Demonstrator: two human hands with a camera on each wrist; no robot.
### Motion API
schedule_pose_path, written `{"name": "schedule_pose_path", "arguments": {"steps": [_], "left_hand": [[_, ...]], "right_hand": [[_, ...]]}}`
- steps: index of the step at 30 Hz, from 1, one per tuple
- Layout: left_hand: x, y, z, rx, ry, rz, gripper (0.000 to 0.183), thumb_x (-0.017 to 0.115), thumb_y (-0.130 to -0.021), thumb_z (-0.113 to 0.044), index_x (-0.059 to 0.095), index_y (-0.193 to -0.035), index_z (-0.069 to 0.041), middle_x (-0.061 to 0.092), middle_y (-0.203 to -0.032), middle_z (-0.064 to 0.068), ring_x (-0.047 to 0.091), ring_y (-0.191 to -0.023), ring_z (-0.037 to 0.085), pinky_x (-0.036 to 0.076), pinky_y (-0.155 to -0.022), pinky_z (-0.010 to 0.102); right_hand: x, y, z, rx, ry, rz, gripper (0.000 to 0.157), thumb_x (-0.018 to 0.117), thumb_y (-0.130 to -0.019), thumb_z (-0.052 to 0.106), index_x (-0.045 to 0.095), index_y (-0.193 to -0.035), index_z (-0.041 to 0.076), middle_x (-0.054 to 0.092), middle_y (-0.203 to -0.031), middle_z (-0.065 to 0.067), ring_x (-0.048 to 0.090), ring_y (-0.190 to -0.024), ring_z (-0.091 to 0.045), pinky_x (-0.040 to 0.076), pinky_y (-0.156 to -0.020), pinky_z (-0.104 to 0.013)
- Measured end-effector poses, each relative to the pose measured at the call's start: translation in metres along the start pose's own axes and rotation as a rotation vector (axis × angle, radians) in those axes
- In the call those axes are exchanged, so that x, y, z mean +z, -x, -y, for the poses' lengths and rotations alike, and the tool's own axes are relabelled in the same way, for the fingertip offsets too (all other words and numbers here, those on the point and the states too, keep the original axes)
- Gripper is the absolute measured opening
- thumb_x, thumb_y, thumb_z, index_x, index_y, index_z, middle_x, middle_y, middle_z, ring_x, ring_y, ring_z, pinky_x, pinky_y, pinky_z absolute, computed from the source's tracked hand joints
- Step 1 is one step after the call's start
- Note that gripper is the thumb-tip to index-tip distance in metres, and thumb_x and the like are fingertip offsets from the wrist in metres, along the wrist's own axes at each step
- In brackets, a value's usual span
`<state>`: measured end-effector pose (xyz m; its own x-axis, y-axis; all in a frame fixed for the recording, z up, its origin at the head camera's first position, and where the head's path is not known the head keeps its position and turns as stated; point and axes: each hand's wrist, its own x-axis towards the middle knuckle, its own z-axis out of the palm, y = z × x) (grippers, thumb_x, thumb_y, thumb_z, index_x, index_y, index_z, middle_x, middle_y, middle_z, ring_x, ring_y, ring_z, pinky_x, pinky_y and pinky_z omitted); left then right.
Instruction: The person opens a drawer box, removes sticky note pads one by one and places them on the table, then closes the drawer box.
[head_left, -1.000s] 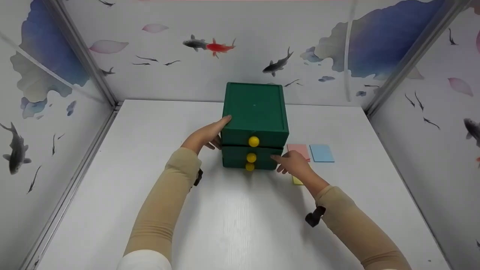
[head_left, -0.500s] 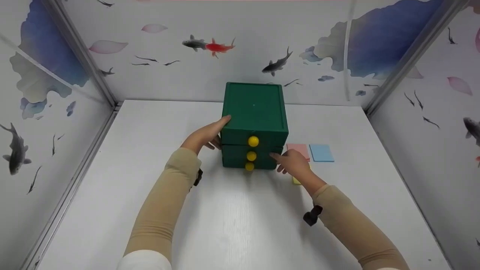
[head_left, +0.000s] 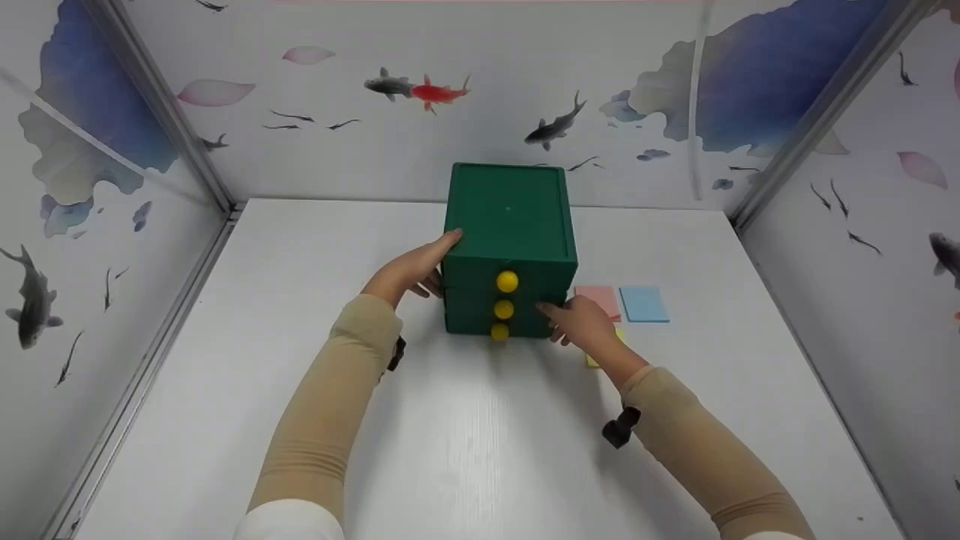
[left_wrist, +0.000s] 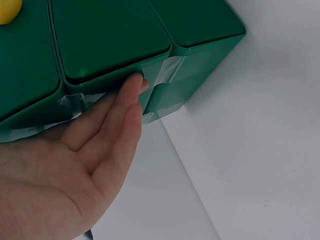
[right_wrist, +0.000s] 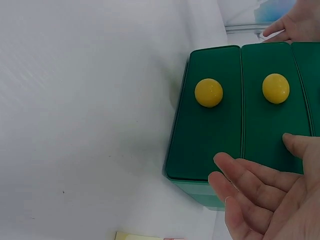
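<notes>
A green drawer box [head_left: 510, 214] with three stacked drawers stands upright, each front bearing a round yellow knob [head_left: 503, 309]. Against its left side rests my left hand [head_left: 411, 271], thumb on the top edge; in the left wrist view its extended fingers [left_wrist: 131, 90] lie along the taped side wall. My right hand [head_left: 586, 324] is at the lower right front, its thumb touching the middle drawer front [right_wrist: 272, 125] right of the knob. The other right fingers are relaxed near the bottom drawer [right_wrist: 205, 142] and hold nothing. All three drawer fronts look flush.
Beside the box, to the right, lie a pink sticky-note pad [head_left: 598, 301] and a blue one [head_left: 643, 304]. A yellow pad [head_left: 592, 360] is mostly hidden by the right hand. Printed walls enclose the white table [head_left: 450, 450] at the back and sides.
The middle drawer has slid inward until its front lines up with the others. My right hand moved slightly forward and left with it; the left hand stayed in place.
</notes>
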<state>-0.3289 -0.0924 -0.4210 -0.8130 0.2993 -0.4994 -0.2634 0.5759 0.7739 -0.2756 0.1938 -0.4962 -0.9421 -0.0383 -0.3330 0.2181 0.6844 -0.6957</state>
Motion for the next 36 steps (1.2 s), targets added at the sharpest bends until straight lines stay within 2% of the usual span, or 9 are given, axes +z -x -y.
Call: {"name": "schedule_pose_path", "arguments": {"steps": [5,12,19,24,28,33,36], "left_hand": [[0.0,0.0,0.0,0.007,-0.002,-0.004,0.094,0.023,-0.09,-0.077,0.028,-0.153,-0.008,0.056,-0.128,0.025,0.061,-0.108,0.037,0.045,-0.096,0.048],[0.0,0.0,-0.001,-0.002,-0.001,0.004,0.094,0.022,-0.09,-0.077,0.028,-0.154,-0.008,0.055,-0.127,0.026,0.061,-0.109,0.037,0.044,-0.097,0.048],[0.0,0.0,-0.001,0.0,-0.003,0.005,0.094,0.022,-0.09,-0.078,0.026,-0.154,-0.009,0.054,-0.13,0.026,0.06,-0.11,0.037,0.044,-0.097,0.048],[0.0,0.0,0.0,-0.007,-0.007,0.001,0.095,0.022,-0.09,-0.078,0.025,-0.155,-0.009,0.053,-0.13,0.027,0.061,-0.107,0.036,0.044,-0.097,0.048],[0.001,0.001,0.0,-0.009,-0.003,-0.005,0.096,0.022,-0.09,-0.078,0.027,-0.154,-0.007,0.055,-0.128,0.027,0.062,-0.107,0.036,0.044,-0.097,0.049],[0.001,0.001,0.0,-0.005,0.006,-0.004,0.096,0.023,-0.09,-0.078,0.028,-0.153,-0.006,0.055,-0.128,0.027,0.061,-0.108,0.036,0.044,-0.097,0.048],[0.0,0.001,0.0,-0.005,0.01,-0.004,0.096,0.023,-0.09,-0.078,0.028,-0.153,-0.006,0.055,-0.128,0.027,0.061,-0.109,0.037,0.044,-0.097,0.048]], "right_hand": [[0.007,0.002,-0.001,-0.007,-0.048,0.007,0.051,0.056,-0.097,0.046,0.066,-0.101,-0.004,0.069,-0.085,-0.014,0.067,-0.084,-0.036,0.054,-0.08,-0.046],[0.024,0.002,-0.001,-0.015,-0.082,0.044,0.049,0.055,-0.098,0.044,0.062,-0.111,-0.003,0.067,-0.101,-0.018,0.065,-0.086,-0.034,0.054,-0.077,-0.039],[0.04,-0.002,0.003,-0.002,-0.045,0.096,0.048,0.054,-0.099,0.044,0.063,-0.111,-0.002,0.068,-0.094,-0.017,0.063,-0.085,-0.033,0.052,-0.08,-0.043],[0.052,-0.004,0.004,-0.017,-0.034,0.115,0.05,0.054,-0.097,0.047,0.066,-0.107,-0.001,0.069,-0.09,-0.015,0.063,-0.082,-0.033,0.052,-0.077,-0.044],[0.06,-0.006,0.003,0.005,-0.088,0.114,0.049,0.056,-0.096,0.047,0.066,-0.102,0.0,0.067,-0.09,-0.015,0.063,-0.08,-0.032,0.052,-0.074,-0.043],[0.07,-0.01,0.004,0.071,-0.195,0.105,0.046,0.058,-0.097,0.044,0.064,-0.105,-0.001,0.064,-0.094,-0.015,0.06,-0.082,-0.032,0.052,-0.075,-0.04],[0.075,-0.012,0.004,0.083,-0.224,0.089,0.042,0.058,-0.098,0.041,0.064,-0.105,-0.001,0.063,-0.092,-0.015,0.06,-0.08,-0.031,0.053,-0.074,-0.039]]}}
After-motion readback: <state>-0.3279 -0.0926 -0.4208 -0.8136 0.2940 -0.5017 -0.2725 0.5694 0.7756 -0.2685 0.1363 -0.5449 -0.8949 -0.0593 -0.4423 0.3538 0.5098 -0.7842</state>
